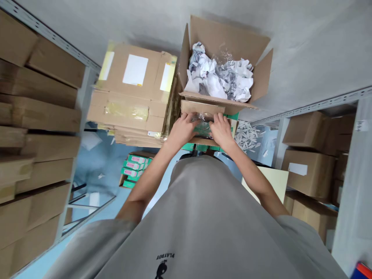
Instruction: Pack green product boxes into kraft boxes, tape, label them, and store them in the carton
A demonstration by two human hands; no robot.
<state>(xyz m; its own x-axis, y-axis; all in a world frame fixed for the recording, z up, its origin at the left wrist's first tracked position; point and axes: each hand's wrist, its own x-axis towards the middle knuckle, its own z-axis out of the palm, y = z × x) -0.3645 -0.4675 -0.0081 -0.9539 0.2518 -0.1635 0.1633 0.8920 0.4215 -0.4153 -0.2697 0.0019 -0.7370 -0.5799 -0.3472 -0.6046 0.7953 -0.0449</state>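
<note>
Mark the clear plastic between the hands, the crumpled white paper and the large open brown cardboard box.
Clear plastic (204, 126): head view, its visible middle.
White paper (213, 82): head view, near heap's middle.
Large box (228, 35): head view, far cardboard panel.

At nine o'clock, a metal shelf holds brown cartons piled in rows. Between ten and eleven sits a stack of flattened cartons, its top one bearing white labels and strips of yellowish tape. A grey wall fills twelve o'clock. Near eight, green boxes with pink-and-white panels stand in an open carton, and the blue floor carries a white sheet toward nine. White paper strips lie heaped at three. A pale yellow panel shows near four, beside more shelved cartons (one has a white label).
</note>
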